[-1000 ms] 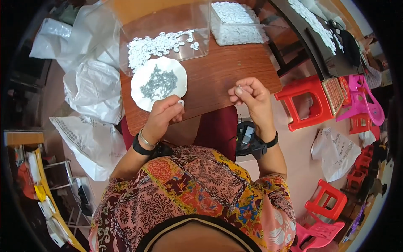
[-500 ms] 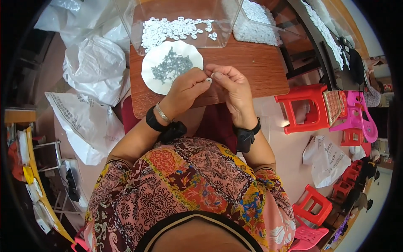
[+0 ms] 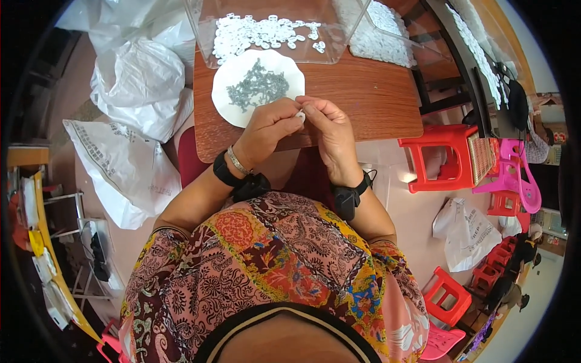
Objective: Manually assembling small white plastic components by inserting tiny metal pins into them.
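1. Your left hand (image 3: 270, 124) pinches a white piece (image 3: 301, 115) by thumb and curled finger, probably leaving one side exposed.
2. Your right hand (image 3: 330, 127) has its fingertips at that piece; whether they pinch anything, I cannot tell.
3. The piece sits between your hands, over the tabletop (image 3: 375, 97), just beside the plate (image 3: 223, 81) of grey bits (image 3: 257, 85), likely placed close for short reaches.

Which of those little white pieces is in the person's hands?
The white piece held by the left hand, next to the right hand. It's the only one seen held; those in the clear box lie loose.
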A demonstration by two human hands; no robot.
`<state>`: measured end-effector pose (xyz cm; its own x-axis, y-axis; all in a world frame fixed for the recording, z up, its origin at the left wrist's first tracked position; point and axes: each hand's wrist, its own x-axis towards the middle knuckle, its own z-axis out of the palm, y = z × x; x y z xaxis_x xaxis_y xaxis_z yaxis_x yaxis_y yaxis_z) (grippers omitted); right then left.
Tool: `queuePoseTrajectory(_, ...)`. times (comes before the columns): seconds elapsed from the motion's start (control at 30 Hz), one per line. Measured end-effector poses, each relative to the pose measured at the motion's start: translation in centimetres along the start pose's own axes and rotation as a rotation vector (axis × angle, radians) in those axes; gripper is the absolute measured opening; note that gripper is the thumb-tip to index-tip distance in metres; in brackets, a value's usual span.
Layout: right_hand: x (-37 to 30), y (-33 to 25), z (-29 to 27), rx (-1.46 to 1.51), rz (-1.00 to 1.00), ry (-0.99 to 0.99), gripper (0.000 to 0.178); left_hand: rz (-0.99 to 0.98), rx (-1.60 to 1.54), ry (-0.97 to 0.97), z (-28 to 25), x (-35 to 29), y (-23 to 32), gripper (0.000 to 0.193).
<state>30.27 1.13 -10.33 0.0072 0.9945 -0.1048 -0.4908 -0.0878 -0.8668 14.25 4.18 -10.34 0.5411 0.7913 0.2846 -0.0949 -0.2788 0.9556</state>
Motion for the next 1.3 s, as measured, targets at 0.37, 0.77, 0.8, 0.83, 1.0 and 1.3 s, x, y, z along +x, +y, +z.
queuePoseTrajectory(0.37,-1.4,0.1,-1.6,-0.570,-0.385,0.029,0.008,-0.210,-0.140,-0.092,1.0,-0.5,-0.1,0.022)
queuePoseTrajectory(0.77,-2.9,-1.0,-2.4,-0.775,-0.298,-0.079,0.006,-0.281,-0.251,-0.087,2.0,-1.0,0.3,0.022)
queuePoseTrajectory(0.8,-2.8,-0.7,-2.6,-0.770,-0.308,-0.091,0.008,-0.283,-0.253,-0.087,2.0,-0.9,0.3,0.022)
queuePoseTrajectory(0.83,-2.8,-0.6,-2.7,-0.764,-0.313,-0.102,0.010,-0.328,-0.266,-0.113,1.8,-0.9,0.3,0.024)
queuePoseTrajectory(1.0,-3.0,-0.7,-2.6,-0.855,-0.320,-0.103,0.016,-0.436,-0.366,-0.137,1.6,-0.5,0.7,0.028)
queuePoseTrajectory(1.3,-2.3,0.0,-4.4,-0.694,-0.219,-0.092,0.020,-0.470,-0.460,-0.122,2.4,0.9,0.1,0.027)
